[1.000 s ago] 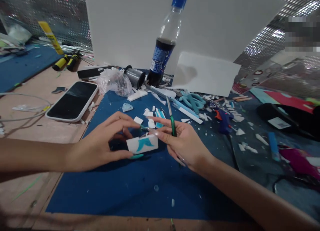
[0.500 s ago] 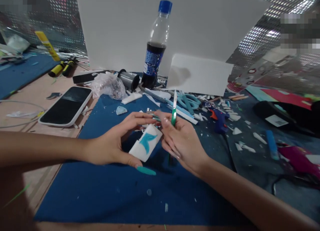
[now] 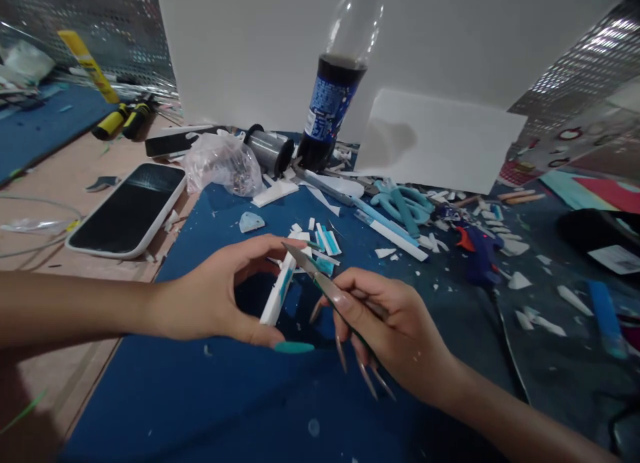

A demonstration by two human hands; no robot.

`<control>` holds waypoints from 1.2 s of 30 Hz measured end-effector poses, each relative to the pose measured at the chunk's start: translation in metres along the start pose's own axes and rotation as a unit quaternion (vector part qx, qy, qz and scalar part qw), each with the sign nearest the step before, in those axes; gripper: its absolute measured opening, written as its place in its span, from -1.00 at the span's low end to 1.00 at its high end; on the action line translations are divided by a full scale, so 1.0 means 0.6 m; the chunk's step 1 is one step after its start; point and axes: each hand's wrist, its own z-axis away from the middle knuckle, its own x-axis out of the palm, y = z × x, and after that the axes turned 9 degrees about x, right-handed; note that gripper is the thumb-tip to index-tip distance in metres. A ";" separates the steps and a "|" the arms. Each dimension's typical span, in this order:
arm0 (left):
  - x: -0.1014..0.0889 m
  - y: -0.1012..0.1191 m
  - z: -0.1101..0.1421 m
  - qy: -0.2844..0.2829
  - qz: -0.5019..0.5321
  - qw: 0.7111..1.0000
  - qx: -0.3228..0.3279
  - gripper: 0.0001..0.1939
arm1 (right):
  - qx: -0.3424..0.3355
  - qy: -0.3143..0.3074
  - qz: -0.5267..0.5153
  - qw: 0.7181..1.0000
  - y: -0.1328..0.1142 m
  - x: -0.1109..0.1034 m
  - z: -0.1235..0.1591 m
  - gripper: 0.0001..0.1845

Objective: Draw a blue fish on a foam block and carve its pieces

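Note:
My left hand (image 3: 207, 299) pinches a small white block (image 3: 275, 301) between thumb and fingers. The block stands on edge, and only a sliver of its blue marking shows. A craft knife (image 3: 320, 281) is gripped in my right hand (image 3: 400, 333), its blade pointing up and left, with the tip near the block's upper end. I cannot tell whether the blade touches it. Just beyond the hands lie white and blue offcuts (image 3: 327, 239) on the blue mat (image 3: 240, 403).
A soda bottle (image 3: 330, 106) stands at the back beside a grey spool (image 3: 269, 149) and a plastic bag (image 3: 223, 163). At left lies a phone (image 3: 127, 209). To the right are blue-handled pliers (image 3: 405, 206), a glue gun (image 3: 477, 253) with its cord, and scattered white scraps.
The block has turned from showing its blue-marked face to standing on edge. My right hand has moved right and down, and the knife has swung from upright to pointing left toward the block.

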 end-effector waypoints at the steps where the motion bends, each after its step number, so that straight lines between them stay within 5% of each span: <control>1: 0.000 0.000 -0.001 -0.004 -0.002 1.000 -0.005 -0.17 | 0.004 -0.002 0.006 1.000 0.000 -0.001 -0.002 -0.67; 18: -0.001 -0.004 -0.010 -0.040 -0.077 0.995 0.041 -0.35 | -0.003 -0.046 0.016 0.999 0.007 -0.011 -0.007 -0.69; 25: 0.002 0.001 -0.011 -0.044 -0.084 0.995 0.022 -0.21 | 0.009 -0.057 0.027 0.998 0.012 -0.008 -0.005 -0.59; 36: -0.001 -0.001 -0.007 -0.027 -0.037 0.999 -0.008 -0.14 | -0.017 -0.043 0.064 0.997 -0.008 -0.005 -0.006 -0.70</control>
